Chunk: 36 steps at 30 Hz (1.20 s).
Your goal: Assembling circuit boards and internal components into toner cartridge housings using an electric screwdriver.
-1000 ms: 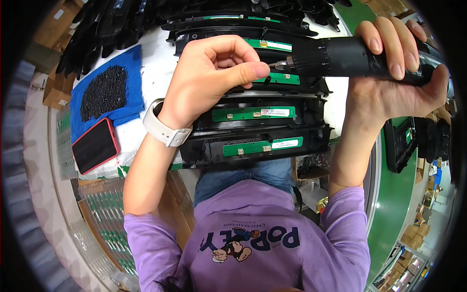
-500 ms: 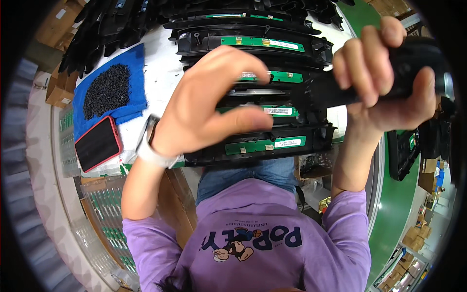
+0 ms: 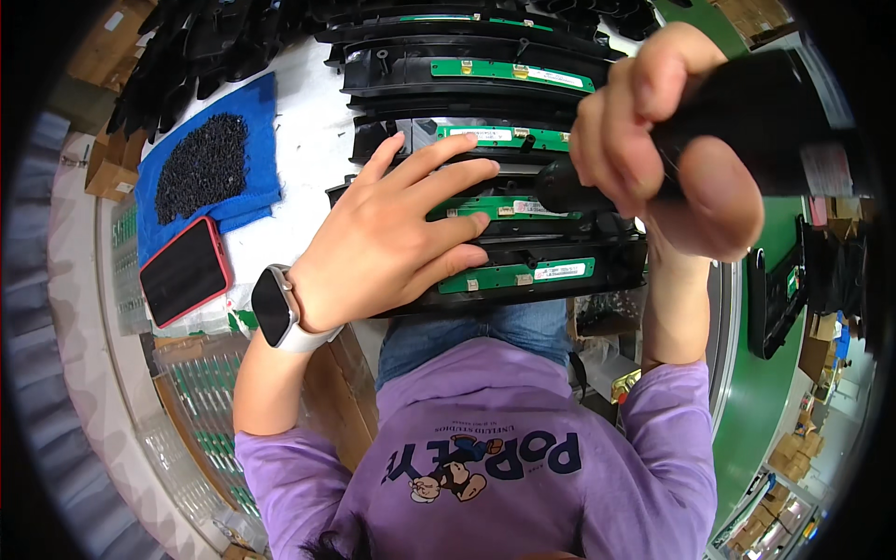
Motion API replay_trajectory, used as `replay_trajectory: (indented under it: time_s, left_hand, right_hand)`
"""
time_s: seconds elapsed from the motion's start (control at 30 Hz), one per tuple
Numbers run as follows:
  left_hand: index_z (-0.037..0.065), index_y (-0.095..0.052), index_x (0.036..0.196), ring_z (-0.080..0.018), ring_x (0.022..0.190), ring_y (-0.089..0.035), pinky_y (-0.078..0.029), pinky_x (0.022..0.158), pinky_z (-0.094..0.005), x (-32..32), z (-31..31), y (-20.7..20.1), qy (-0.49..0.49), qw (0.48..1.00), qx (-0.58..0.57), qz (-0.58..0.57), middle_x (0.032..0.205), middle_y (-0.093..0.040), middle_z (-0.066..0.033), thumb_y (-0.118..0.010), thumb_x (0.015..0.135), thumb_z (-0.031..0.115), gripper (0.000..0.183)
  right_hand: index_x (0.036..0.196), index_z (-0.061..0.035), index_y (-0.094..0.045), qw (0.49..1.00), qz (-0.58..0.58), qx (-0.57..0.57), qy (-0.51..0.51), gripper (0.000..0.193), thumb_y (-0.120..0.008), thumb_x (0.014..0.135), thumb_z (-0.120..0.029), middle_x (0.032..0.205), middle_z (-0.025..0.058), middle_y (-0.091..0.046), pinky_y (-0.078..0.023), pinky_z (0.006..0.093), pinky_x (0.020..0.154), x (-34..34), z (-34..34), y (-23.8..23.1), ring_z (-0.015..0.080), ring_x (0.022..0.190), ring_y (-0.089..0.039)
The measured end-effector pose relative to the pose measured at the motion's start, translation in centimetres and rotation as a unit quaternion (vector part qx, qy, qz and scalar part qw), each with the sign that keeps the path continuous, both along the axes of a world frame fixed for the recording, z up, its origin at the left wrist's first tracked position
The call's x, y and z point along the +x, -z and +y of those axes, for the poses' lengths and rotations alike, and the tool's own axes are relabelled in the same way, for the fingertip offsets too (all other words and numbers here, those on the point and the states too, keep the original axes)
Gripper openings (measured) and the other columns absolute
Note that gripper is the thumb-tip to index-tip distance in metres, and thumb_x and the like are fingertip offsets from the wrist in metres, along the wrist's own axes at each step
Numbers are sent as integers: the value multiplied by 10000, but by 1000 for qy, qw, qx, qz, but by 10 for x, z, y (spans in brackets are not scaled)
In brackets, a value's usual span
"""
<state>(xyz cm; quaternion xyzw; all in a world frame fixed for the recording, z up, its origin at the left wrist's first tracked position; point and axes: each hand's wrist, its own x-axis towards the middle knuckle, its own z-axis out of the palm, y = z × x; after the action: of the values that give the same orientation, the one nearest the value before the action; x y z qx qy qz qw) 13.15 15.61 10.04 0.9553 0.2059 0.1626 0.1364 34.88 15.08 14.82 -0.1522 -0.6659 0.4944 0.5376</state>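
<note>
My left hand (image 3: 397, 224) lies flat with its fingers spread over the black plastic panels, its fingertips at the green circuit boards. In my right hand (image 3: 644, 140) is a black electric screwdriver (image 3: 775, 121), fingers wrapped round its body. Its dark nose points left and down at the second-nearest board (image 3: 485, 209); the very tip is hard to make out. Closest to me lies another long black panel (image 3: 616, 271) with a green circuit board (image 3: 495, 277) along it. Further panels with boards (image 3: 509, 71) stand in a row behind these.
A heap of small black screws (image 3: 201, 168) lies on a blue cloth (image 3: 263, 117) at the left. Beside it is a red-edged phone (image 3: 187, 273). Black parts (image 3: 233, 47) crowd the far left. Trays of boards (image 3: 201, 392) sit below the table at the left.
My left hand has come down from a raised, curled pose and spread over the panels. My right hand has moved left and lower with the screwdriver, its nose now over the second-nearest board.
</note>
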Motion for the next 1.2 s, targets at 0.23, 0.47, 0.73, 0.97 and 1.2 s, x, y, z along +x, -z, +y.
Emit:
replay_trajectory:
  time_s: [0.23,0.47,0.73,0.97,1.2]
  left_hand:
    - [71,-661,883,-284,1250,-397,-296,999,-554,5,0,3,-11,1000,-3,-12,1256,-496,-93,-638,800,197,152]
    - [96,-648,917,-293,1283,-351,-296,982,-588,6,-4,5,-20,1000,18,-11,1248,-485,-92,-587,846,246,176]
    - [58,-675,866,-271,874,-590,-473,724,-353,-47,13,-2,-262,933,52,-239,925,-618,-91,-629,764,43,112]
    - [56,-677,854,-250,765,-573,-462,688,-352,-65,44,13,-293,951,29,-93,755,-613,-83,-686,724,145,158]
    - [20,-561,703,-308,713,-576,-451,629,-396,-48,60,26,-273,959,3,-71,725,-556,-113,-673,719,93,135]
  right_hand:
    - [930,-43,-407,998,-41,-51,13,359,-613,815,-314,572,5,-444,-352,231,446,-10,2,-5,100,426,-414]
    - [931,-54,-426,984,-138,35,107,403,-701,764,-296,594,-1,-478,-353,218,438,-11,-7,-3,79,449,-424]
    - [955,-93,-417,997,66,46,-2,490,-688,719,-426,572,-65,-461,-381,218,440,19,-17,-8,54,398,-401]
    - [941,-102,-399,996,50,72,31,491,-698,726,-427,565,-73,-473,-404,222,417,18,-30,-5,50,373,-419]
    - [944,-114,-400,995,65,72,-3,510,-726,717,-434,563,-84,-493,-409,213,414,20,-36,-4,52,377,-443]
